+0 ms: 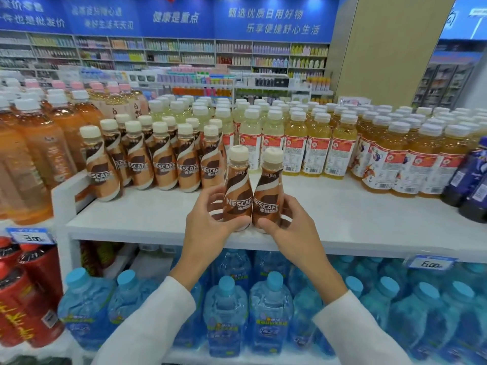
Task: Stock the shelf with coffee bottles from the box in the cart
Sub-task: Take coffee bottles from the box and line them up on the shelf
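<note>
At the shelf (355,206) front, hands (210,222) (288,225) around two upright coffee bottles (237,196) (267,193).

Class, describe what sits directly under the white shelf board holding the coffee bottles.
Under the white shelf board stand blue-capped water bottles, with a price tag on its front edge. The white sleeves cover some bottles, and the front row hides whatever is behind.

Both arms reach forward and converge, the white left sleeve (158,325) and right sleeve (350,327) ending short of bare wrists. Left hand (210,219) grips the left coffee bottle (237,191) low on its body, thumb in front, fingers curled behind. Right hand (287,222) grips the right coffee bottle (268,191) likewise. Thumbs near, not touching.
</note>
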